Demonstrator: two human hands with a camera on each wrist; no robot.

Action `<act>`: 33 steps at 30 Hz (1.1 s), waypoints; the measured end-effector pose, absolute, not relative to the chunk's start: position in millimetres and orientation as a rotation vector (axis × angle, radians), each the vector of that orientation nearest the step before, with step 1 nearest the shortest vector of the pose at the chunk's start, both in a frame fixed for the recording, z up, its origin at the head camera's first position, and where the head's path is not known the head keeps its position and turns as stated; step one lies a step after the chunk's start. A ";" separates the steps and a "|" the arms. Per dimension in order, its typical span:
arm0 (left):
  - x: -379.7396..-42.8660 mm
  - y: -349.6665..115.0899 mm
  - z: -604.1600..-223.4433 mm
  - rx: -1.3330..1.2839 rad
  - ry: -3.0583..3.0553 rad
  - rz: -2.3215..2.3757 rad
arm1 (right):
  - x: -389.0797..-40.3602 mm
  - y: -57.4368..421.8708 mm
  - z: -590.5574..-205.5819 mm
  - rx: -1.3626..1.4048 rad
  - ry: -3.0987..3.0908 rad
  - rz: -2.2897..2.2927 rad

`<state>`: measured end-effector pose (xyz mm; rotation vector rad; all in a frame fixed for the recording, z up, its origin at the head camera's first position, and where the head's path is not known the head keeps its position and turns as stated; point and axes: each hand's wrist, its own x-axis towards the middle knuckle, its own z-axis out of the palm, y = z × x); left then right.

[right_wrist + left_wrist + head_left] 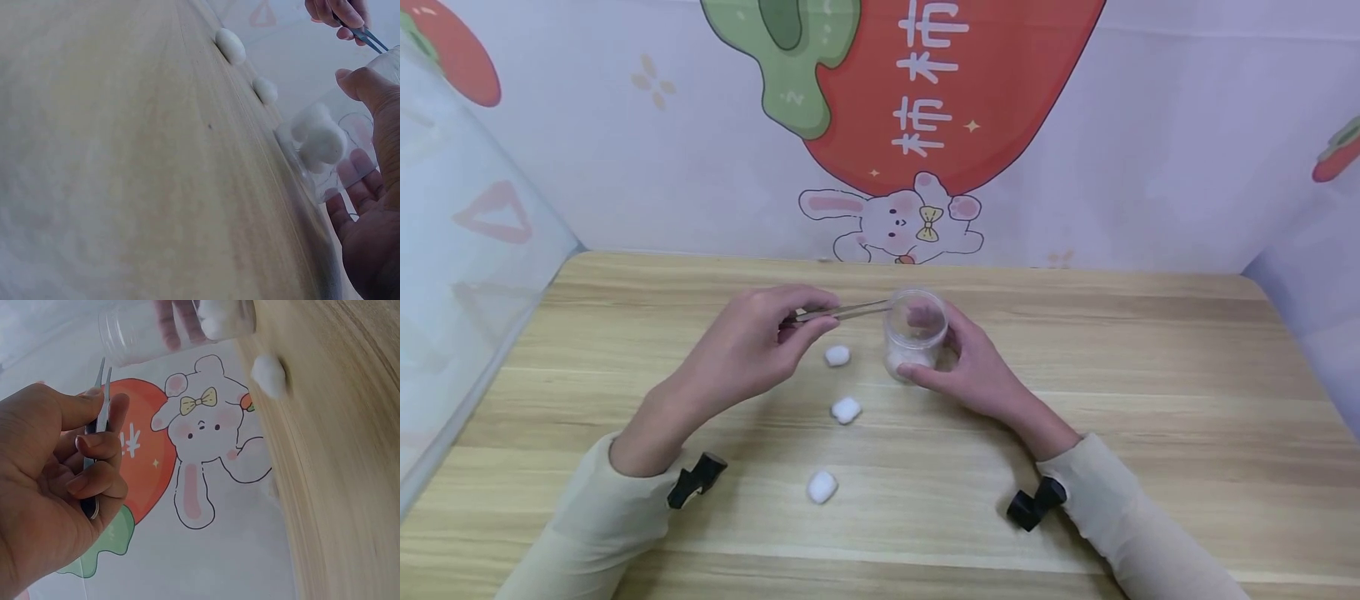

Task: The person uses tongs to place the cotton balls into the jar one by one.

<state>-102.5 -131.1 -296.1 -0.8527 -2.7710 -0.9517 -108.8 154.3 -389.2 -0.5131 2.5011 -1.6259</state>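
My left hand (747, 346) pinches a pair of metal tweezers (861, 311) between thumb and fingers. Their tips point at the rim of a clear jar (916, 327); in the left wrist view the tips stand slightly apart with nothing between them. Around the jar's right side curls my right hand (981, 358), thumb at the front. White cotton balls (322, 137) lie in the bottom of the jar, which has no lid on. On the wooden table left of it sit a cotton ball (837, 356), a second cotton ball (846, 410) and a nearer cotton ball (822, 487).
The wooden table (1150, 367) ends at the back against a cloth backdrop (1112, 192) printed with a persimmon and a bunny. More cloth hangs at both sides. A black camera mount sits on each sleeve cuff.
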 end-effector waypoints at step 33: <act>-95.0 -173.6 -334.5 -0.675 -3.053 -0.834 | -108.0 153.3 -391.3 -0.514 2.474 -1.659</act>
